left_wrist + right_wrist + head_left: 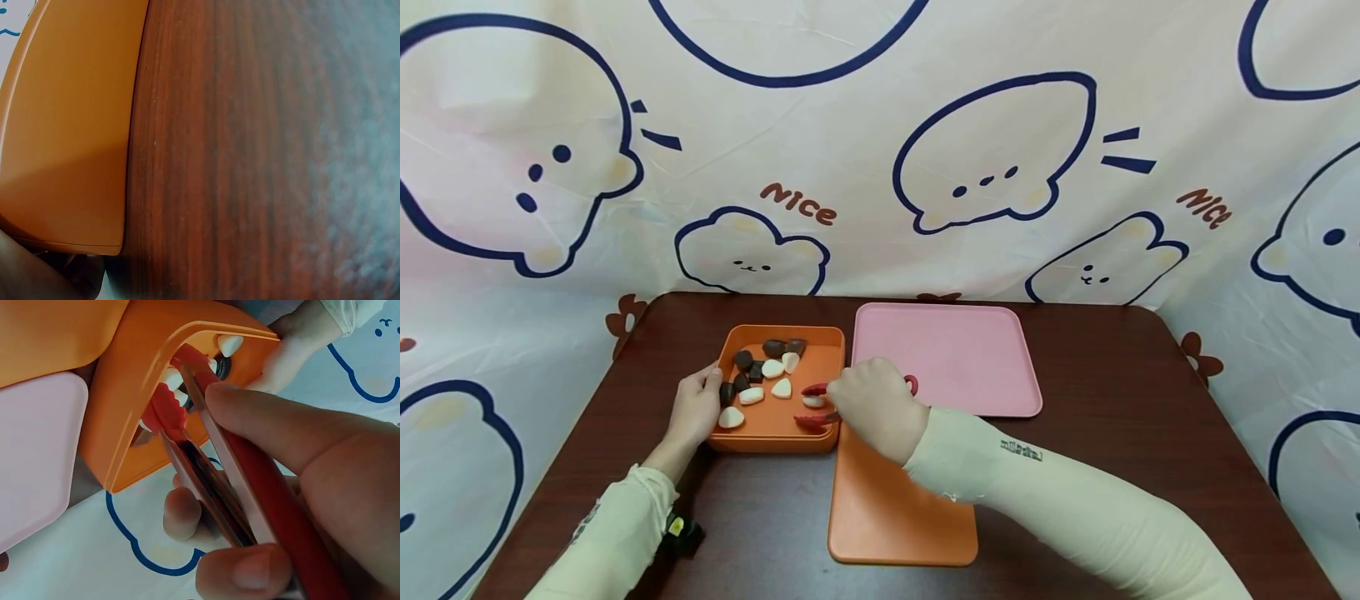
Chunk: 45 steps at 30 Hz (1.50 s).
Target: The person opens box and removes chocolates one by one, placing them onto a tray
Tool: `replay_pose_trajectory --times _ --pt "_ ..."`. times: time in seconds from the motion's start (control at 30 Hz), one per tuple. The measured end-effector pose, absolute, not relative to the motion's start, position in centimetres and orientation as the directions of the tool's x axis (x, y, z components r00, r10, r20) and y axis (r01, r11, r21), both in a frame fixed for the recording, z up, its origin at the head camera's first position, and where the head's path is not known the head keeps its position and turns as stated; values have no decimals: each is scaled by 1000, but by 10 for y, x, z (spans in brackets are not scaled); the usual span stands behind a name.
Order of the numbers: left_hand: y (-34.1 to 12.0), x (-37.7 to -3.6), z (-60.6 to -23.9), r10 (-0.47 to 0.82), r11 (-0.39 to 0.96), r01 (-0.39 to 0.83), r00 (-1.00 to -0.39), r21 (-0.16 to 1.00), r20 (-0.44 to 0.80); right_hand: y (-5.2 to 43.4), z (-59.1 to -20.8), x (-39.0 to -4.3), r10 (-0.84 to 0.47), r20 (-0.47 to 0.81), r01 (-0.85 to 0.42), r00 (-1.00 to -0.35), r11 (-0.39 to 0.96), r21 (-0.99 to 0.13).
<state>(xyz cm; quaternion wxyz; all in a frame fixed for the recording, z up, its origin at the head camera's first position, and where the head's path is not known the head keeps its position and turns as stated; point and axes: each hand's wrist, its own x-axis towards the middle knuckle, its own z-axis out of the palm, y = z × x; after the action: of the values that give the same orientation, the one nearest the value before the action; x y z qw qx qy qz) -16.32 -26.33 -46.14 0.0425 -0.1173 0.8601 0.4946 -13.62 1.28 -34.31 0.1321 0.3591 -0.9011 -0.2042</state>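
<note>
Only wristward: tongs (187,434) around white piece (172,378).

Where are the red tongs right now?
In the head view, the red tongs are in the right hand, tips inside the orange box, just left of the pink tray.
</note>
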Motion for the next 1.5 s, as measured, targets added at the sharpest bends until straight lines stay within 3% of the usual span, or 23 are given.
replay_pose_trajectory --times 0.3,0.47,0.57,0.7,0.83,0.97,1.13,1.5 --pt "-261 -163 -461 -162 473 -256 -966 843 -202 17 -347 -140 -734 117 -599 -669 626 499" --pt "-262 -162 -462 -158 468 -243 -969 850 -191 23 -346 -144 -748 110 -634 -655 623 458" --pt "-262 -162 -462 -155 468 -237 -970 851 -185 28 -344 -150 -744 63 -683 -665 640 353" --pt "-262 -162 -461 -154 468 -240 -970 851 -189 34 -345 -161 -716 -45 -717 -697 692 87" --pt "-262 -163 -460 -156 469 -249 -968 847 -198 43 -351 -175 -698 -102 -678 -709 715 -171" --pt "-261 -162 -460 -165 465 -267 -963 844 -214 56 -358 -185 -690 -115 -625 -715 704 -337" --pt "-260 -161 -460 -167 466 -274 -961 841 -221 75 -365 -191 -651 -105 -537 -752 697 -475" --pt "-260 -161 -462 -157 459 -273 -962 846 -225 103 -374 -203 -575 -56 -432 -816 672 -601"
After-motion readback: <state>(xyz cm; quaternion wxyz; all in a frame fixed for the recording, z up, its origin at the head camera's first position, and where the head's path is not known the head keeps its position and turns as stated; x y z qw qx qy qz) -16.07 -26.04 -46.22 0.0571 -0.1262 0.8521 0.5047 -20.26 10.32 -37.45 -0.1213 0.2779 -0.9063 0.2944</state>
